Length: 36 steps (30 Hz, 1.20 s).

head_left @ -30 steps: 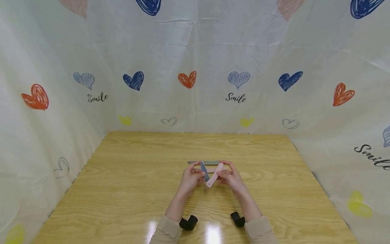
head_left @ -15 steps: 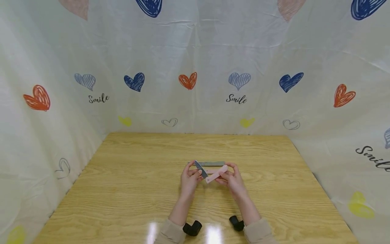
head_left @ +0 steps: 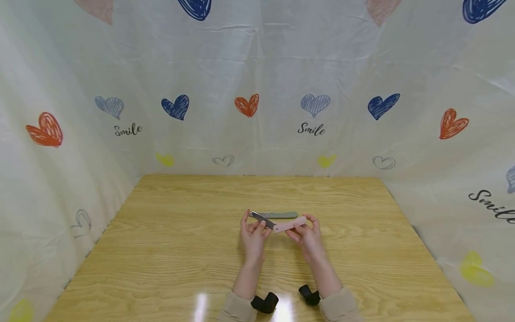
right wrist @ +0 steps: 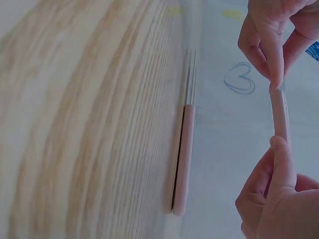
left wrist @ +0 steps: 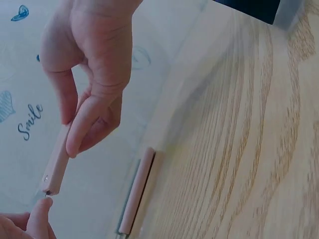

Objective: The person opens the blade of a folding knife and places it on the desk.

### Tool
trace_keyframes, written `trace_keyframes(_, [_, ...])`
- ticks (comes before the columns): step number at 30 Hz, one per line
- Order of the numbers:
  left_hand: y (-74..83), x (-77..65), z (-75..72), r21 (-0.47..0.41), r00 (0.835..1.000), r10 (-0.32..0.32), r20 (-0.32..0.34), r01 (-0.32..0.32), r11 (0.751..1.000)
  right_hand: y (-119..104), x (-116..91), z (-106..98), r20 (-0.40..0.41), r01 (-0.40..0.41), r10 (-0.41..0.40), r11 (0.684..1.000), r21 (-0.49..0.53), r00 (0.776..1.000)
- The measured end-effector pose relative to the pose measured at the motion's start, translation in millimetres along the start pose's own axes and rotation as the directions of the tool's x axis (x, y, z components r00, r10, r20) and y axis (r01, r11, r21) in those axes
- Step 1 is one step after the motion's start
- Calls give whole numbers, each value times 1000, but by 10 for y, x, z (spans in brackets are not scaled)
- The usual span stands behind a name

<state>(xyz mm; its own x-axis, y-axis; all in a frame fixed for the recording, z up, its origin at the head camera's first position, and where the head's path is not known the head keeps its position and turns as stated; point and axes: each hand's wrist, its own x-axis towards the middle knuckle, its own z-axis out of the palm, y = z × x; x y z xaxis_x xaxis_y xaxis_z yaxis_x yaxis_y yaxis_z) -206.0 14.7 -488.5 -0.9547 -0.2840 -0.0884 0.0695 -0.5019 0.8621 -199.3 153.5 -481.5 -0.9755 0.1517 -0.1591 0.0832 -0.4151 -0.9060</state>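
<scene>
In the head view, a pink-handled folding knife is held above the table, its grey blade swung well out from the handle. My left hand pinches the blade between thumb and fingers. The far part of the handle is pinched by my right hand. Beyond them a green-handled folding knife lies unfolded on the table. Both wrist views show another pink-handled knife lying on the tabletop; in the head view the held knife and my hands hide it.
The wood-grain table extends on all sides of the hands. A white curtain printed with hearts hangs round its back and sides. Black angled pieces sit at both wrists.
The held knife's blade has swung wider from its handle, from a V shape to nearly straight. My right hand has tilted the handle down towards level, and the hands have moved slightly.
</scene>
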Motion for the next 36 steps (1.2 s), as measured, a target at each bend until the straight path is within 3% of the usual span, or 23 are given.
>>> trace_keyframes(7, [-45, -18, 32, -100, 997, 44, -57, -49, 994, 21, -25, 85, -54, 10, -4, 994, 112, 999])
trace_keyframes(19, [-94, -68, 80, -188, 993, 4, -117, -26, 982, 95, -73, 161, -149, 35, 1, 970, 242, 989])
trace_keyframes(23, [-103, -76, 90, -194, 990, -22, -139, -5, 981, 117, -80, 180, -166, 65, -19, 960, 271, 986])
trace_keyframes(36, [-96, -99, 117, -174, 987, -23, -157, -4, 985, 136, -111, 199, -201, 81, -20, 951, 299, 979])
